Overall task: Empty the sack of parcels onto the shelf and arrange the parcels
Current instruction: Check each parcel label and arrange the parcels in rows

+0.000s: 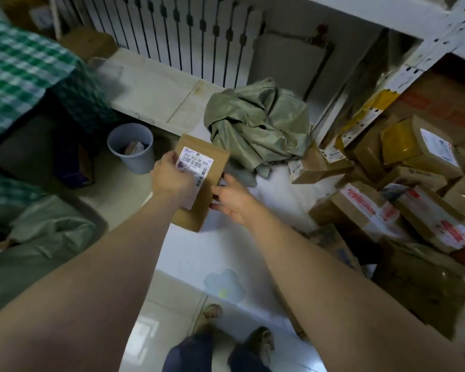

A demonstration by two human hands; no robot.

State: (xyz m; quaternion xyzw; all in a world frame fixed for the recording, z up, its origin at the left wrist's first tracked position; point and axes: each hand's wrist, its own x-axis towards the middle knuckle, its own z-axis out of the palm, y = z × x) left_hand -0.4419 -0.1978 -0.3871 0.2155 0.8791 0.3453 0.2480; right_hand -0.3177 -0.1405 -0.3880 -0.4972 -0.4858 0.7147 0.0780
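- Both arms reach straight out and a bit down from the bottom of the view, forearms bare, with the hands meeting over the front edge of the white shelf.
- The left hand has a proper grip on a flat brown parcel. Its thumb lies over the white barcode label and its fingers are tucked behind, out of sight.
- The right hand sits at the parcel's right edge, thumb up and fingertips touching the cardboard. Honestly can't tell if it's pinching it or just steadying it.
- The parcel is held up off the shelf, label side up and tilted a little, just in front of the sack.
- The olive-green sack lies crumpled and slack on the shelf, right behind the parcel.
- There's a messy heap of brown boxes further right on the shelf, well apart from the hands.
- On the floor to the left is a grey bin, with someone in a green checked shirt beside it.
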